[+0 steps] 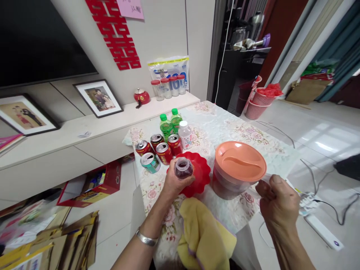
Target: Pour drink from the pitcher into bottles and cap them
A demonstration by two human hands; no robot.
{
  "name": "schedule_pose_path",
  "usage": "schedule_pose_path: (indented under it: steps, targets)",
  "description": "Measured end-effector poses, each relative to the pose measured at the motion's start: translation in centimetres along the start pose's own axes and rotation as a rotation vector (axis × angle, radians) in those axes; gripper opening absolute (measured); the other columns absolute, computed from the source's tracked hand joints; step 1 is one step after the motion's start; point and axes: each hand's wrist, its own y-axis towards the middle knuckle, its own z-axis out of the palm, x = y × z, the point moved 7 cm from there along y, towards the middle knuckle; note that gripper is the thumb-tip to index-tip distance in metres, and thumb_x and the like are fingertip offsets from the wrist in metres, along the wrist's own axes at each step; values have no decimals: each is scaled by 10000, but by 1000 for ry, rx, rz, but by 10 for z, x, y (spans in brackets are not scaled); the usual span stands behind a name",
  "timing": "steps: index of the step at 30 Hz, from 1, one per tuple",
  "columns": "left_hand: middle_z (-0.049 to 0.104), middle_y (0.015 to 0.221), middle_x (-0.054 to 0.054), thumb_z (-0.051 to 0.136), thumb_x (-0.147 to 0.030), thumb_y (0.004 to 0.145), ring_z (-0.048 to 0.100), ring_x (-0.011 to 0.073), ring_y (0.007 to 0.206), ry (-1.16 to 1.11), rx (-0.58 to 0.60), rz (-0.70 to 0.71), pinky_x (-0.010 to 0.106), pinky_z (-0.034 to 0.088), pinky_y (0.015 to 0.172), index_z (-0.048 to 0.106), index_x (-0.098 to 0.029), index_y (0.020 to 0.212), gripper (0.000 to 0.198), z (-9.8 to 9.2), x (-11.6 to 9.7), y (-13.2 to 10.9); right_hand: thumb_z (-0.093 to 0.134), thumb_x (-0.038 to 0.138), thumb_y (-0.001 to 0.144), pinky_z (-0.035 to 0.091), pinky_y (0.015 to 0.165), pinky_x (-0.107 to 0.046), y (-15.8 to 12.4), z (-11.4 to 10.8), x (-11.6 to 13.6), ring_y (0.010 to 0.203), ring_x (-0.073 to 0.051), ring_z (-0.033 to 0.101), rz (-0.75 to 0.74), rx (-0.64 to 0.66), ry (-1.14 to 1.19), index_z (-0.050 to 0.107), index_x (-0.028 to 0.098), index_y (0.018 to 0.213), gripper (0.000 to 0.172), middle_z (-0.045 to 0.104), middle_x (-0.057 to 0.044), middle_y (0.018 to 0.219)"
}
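My left hand is wrapped round a small clear bottle whose mouth is uncapped and which holds dark liquid. Beneath it is a red scalloped dish. At the right, my right hand grips the handle of a clear pitcher with an orange lid. The pitcher appears upright, with dark liquid inside. A yellow cloth lies crumpled at the near table edge, between my forearms.
Several drink cans cluster behind my left hand. Two green-capped bottles and a white-capped bottle stand behind them. A floral cloth covers the table. Cables and a power strip lie right; cardboard lies left.
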Motion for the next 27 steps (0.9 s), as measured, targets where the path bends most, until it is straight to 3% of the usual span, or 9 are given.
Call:
schedule_pose_path:
  steps: [9,17,27]
  targets:
    - [723,1058,37,911,-392,565,711,235,941,83,-102,13,389,567,913,565,-217,1146,698,-3,2,1,712,450,995,267,454,-183,-7,-16,-9,499,-59,286,-20,112,6,372,205,651,541,278,109,608]
    - [712,1027,31,906,-383,539,703,232,918,108,-125,-5,384,567,885,562,-219,1132,705,-2,0,0,703,466,1007,287,439,-181,-9,-15,-12,470,-53,310,-104,70,-36,417,198,668,518,330,113,590]
    - [741,1015,50,887,-352,583,730,247,907,56,-91,27,390,587,861,567,-211,1122,643,2,-2,-1,781,423,909,203,458,-197,37,3,12,504,-63,241,-106,-36,-55,348,208,612,567,264,110,589]
